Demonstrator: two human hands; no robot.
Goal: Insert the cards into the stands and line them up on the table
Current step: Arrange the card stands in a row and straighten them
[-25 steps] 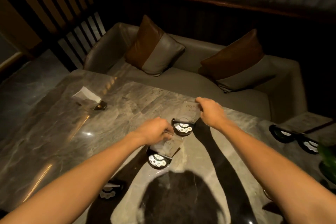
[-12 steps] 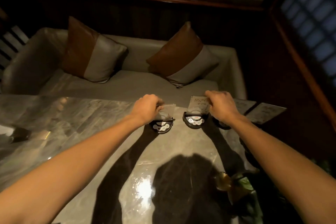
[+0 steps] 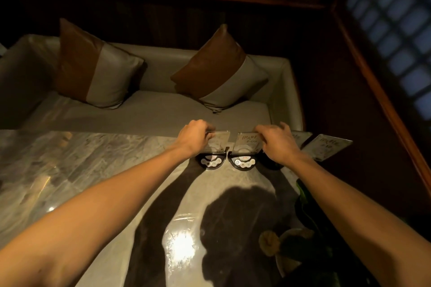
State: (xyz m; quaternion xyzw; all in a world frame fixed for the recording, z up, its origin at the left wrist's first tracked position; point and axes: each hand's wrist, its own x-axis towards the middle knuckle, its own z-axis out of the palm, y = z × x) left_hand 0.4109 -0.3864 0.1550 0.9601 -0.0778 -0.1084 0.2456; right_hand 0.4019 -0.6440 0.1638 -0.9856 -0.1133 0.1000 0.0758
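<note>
— What colour are the stands [image 3: 211, 162] below the fingers [image 3: 208, 128]?
— Black, with pale round marks. The cards [image 3: 246, 145] are clear, the table [image 3: 93, 170] grey veined marble.

Four clear acrylic cards: [image 3: 219, 141], [image 3: 246, 143], [image 3: 300, 136], [image 3: 326, 147]. Three black half-round stands in sight: [image 3: 211, 162], [image 3: 242, 162], [image 3: 270, 163]. Two brown-and-grey cushions: [image 3: 93, 65], [image 3: 219, 70]. One grey sofa [image 3: 151, 114]. One marble surface [image 3: 81, 165]. Two bare hands: [image 3: 193, 135], [image 3: 277, 144].
</note>
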